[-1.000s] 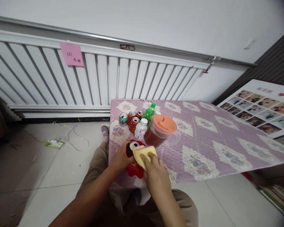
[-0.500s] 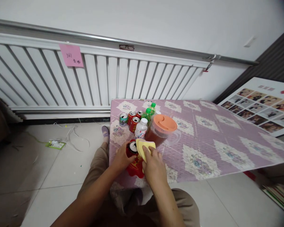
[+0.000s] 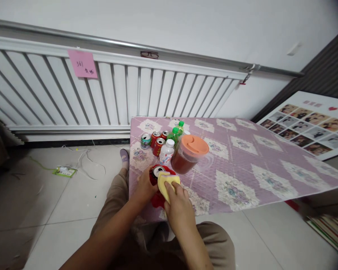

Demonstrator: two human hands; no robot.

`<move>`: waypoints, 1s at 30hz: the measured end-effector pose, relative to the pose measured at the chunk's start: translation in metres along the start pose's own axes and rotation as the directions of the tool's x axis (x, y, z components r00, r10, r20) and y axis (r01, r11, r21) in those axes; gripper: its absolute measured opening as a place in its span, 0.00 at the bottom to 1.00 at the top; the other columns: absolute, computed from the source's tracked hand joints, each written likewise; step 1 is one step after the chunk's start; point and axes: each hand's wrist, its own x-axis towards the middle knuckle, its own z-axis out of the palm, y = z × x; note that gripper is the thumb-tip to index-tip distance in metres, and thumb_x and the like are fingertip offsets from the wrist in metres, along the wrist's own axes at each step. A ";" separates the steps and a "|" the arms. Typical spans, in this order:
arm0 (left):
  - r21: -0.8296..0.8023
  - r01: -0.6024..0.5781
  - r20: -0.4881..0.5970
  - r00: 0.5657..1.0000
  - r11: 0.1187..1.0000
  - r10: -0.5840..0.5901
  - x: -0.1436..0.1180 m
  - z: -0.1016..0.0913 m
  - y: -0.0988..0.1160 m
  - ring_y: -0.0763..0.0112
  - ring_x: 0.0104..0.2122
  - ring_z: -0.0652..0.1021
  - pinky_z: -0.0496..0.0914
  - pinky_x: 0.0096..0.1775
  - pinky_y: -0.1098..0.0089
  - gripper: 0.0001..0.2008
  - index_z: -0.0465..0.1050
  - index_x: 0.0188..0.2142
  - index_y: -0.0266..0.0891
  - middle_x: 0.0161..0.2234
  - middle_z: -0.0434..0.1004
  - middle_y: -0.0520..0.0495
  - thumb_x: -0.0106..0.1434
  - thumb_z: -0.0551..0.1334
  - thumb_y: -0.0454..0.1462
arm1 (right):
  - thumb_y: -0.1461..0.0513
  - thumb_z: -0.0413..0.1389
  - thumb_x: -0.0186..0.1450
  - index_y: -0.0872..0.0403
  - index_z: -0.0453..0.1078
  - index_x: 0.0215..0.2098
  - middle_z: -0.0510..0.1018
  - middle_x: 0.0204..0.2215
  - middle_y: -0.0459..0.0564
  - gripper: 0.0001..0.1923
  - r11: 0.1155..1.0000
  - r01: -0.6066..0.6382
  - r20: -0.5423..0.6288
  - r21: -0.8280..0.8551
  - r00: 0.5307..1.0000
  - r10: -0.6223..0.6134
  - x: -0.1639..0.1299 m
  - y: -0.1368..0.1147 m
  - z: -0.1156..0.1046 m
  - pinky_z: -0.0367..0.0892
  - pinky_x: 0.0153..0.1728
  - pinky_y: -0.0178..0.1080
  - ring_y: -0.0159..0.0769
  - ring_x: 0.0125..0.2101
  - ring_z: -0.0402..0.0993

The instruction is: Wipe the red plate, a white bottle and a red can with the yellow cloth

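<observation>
My left hand (image 3: 145, 186) is wrapped round a dark-topped drink can (image 3: 158, 171) near the table's front left corner. In my right hand (image 3: 180, 206) is a folded yellow cloth (image 3: 168, 183), pressed against the can's right side and covering much of it. Beneath the can lies a red mat with a wavy edge (image 3: 157, 201), partly hidden by my hands. Just behind stands a white bottle (image 3: 166, 152). To its right is a clear pitcher (image 3: 183, 161) with an orange lid and reddish-brown liquid inside.
Red cans (image 3: 159, 147), a teal can (image 3: 145, 141) and green-capped bottles (image 3: 175, 133) stand close together behind the white bottle. A flowered purple cloth covers the table (image 3: 242, 168). A white radiator (image 3: 118, 93) runs along the wall; a power strip (image 3: 64, 171) lies on the floor.
The yellow cloth and my right hand have shifted slightly left and down along the can. My left hand still grips the can, now a little lower and covering more of its side.
</observation>
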 end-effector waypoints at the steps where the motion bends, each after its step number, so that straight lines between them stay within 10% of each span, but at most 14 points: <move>1: 0.014 -0.007 -0.004 1.000 1.000 0.007 0.000 0.000 0.000 0.48 0.61 0.72 0.59 0.64 0.45 0.39 0.60 0.64 0.40 0.61 0.71 0.36 0.54 0.71 0.37 | 0.69 0.54 0.62 0.48 0.64 0.68 0.69 0.62 0.56 0.35 1.000 -0.003 0.003 0.001 1.000 0.003 0.000 0.000 0.000 0.66 0.52 0.46 0.51 0.56 0.67; 13: -0.147 -0.252 0.220 0.934 0.956 0.280 0.020 -0.018 -0.017 0.54 0.60 0.71 0.63 0.64 0.52 0.35 0.63 0.63 0.41 0.61 0.71 0.40 0.56 0.66 0.32 | 0.70 0.53 0.63 0.48 0.65 0.67 0.69 0.62 0.55 0.35 0.999 -0.006 -0.005 0.033 1.000 0.007 0.001 0.007 0.001 0.66 0.54 0.46 0.50 0.55 0.66; 30: 0.017 -0.139 0.134 0.982 0.990 0.136 0.014 -0.008 -0.015 0.48 0.59 0.71 0.63 0.62 0.47 0.35 0.64 0.62 0.43 0.59 0.71 0.39 0.55 0.71 0.38 | 0.69 0.54 0.62 0.47 0.66 0.67 0.69 0.62 0.56 0.34 1.000 0.019 -0.006 -0.002 1.000 -0.019 -0.001 0.005 -0.003 0.66 0.54 0.47 0.51 0.56 0.67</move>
